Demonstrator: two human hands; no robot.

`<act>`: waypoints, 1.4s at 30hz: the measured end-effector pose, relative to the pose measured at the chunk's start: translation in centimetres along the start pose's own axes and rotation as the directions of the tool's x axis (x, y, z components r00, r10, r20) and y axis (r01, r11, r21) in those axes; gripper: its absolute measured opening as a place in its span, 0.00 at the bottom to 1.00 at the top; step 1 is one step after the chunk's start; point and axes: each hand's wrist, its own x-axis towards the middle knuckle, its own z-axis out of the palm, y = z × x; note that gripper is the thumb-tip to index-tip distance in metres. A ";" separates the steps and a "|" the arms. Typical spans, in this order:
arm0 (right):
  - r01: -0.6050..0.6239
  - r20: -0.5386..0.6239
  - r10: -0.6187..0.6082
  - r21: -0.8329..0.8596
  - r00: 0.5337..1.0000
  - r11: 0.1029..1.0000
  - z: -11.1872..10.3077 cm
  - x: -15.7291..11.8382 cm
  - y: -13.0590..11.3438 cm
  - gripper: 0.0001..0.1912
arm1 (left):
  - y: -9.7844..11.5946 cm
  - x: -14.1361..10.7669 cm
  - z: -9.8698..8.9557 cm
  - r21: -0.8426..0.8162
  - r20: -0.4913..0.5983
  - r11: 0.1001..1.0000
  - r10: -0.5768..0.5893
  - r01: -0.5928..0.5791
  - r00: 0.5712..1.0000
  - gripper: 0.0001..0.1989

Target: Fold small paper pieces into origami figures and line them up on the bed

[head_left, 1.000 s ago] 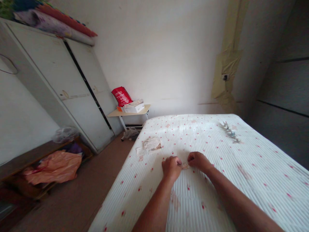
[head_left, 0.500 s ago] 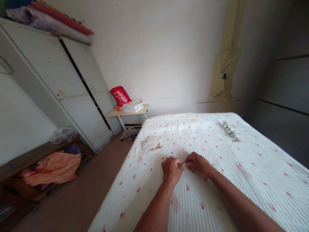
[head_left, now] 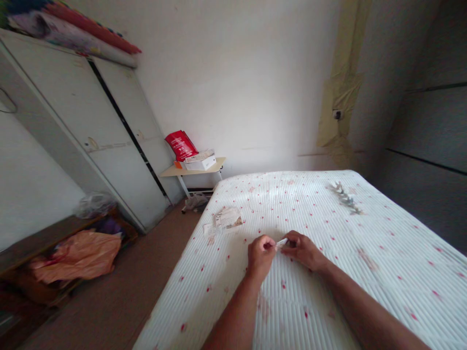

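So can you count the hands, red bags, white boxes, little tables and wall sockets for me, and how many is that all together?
Hands: 2 (left hand, right hand)
Red bag: 1
White box: 1
Little table: 1
Wall socket: 1
Total: 6

From here I see a small whitish strip (head_left: 281, 242), thin and narrow, aslant between the left grip (head_left: 261, 252) and right grip (head_left: 302, 250), above the bed (head_left: 295, 311); its finer shape is too small to tell.
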 end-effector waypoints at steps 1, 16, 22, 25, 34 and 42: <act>-0.010 -0.015 0.011 0.088 1.000 0.996 0.1 -0.1 -0.2 0.06 | 0.0 0.1 0.0 -0.091 -0.013 0.996 -0.007 0.005 1.000 0.02; 0.152 -0.134 -0.118 0.285 0.984 0.946 0.9 -0.9 -2.0 0.09 | 0.4 0.1 -0.3 -0.405 -0.013 0.914 -0.035 0.027 0.999 0.03; 0.443 -0.226 -0.470 -0.162 0.853 0.882 1.0 -1.1 -2.2 0.05 | 1.0 0.1 -0.6 -0.419 -0.065 0.907 -0.072 0.038 0.995 0.05; 0.496 -0.190 -0.613 -0.429 0.767 0.755 1.0 -1.3 -2.6 0.07 | 1.2 0.0 -0.7 -0.486 -0.019 0.870 -0.105 0.083 0.994 0.07; 0.478 -0.098 -0.706 -0.670 0.702 0.568 0.8 -1.7 -3.1 0.08 | 1.3 -0.3 -1.5 -0.589 0.019 0.804 -0.092 0.085 0.996 0.08; 0.521 -0.063 -0.741 -0.671 0.668 0.528 0.8 -1.5 -2.8 0.09 | 1.1 -0.1 -1.2 -0.676 0.113 0.702 -0.200 0.223 0.973 0.08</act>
